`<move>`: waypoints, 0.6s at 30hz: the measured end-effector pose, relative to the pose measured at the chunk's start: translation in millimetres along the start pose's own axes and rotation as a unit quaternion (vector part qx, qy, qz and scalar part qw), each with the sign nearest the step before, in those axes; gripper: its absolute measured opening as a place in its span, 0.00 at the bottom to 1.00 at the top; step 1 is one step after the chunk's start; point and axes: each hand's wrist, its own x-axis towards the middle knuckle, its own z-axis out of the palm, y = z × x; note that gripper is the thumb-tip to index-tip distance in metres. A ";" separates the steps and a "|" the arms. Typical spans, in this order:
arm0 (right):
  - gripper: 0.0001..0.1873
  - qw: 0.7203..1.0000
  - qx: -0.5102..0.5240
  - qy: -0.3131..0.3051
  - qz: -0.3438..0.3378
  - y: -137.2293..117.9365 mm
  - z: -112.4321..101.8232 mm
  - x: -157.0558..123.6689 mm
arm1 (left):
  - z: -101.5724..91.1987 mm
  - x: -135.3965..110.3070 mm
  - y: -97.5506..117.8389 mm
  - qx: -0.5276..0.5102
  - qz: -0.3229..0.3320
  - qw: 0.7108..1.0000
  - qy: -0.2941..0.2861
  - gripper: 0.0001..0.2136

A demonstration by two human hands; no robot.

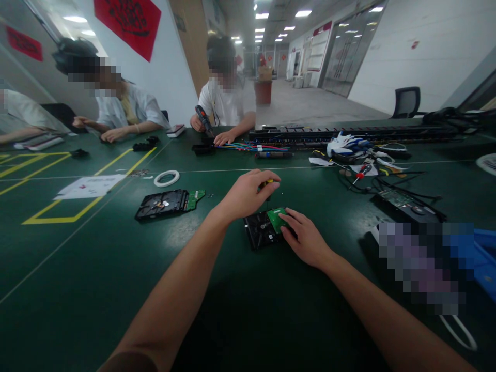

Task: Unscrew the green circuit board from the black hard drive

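Both hands on hard drive [263, 230]: L [248, 194] grips screwdriver [266, 184], R [306, 238] flat on board; open table [96, 268] L.

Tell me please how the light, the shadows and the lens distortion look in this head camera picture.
Head view: ceiling lamps give even light, with soft glare on the green table; a dark shadow lies under the forearms; the wide lens bends the table lines and walls at the edges; the left hand, right hand and hard drive are fairly sharp; some areas are pixelated.
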 end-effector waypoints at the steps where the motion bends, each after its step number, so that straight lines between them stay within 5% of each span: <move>1: 0.24 1.000 -0.002 -0.001 0.000 0.2 0.2 -0.2 | -0.1 0.2 0.1 0.000 0.003 1.000 -0.002 0.11; 18: 0.24 1.000 -0.008 0.000 -0.003 0.3 1.6 0.6 | 2.1 0.0 3.2 -0.018 -0.005 1.000 0.016 0.15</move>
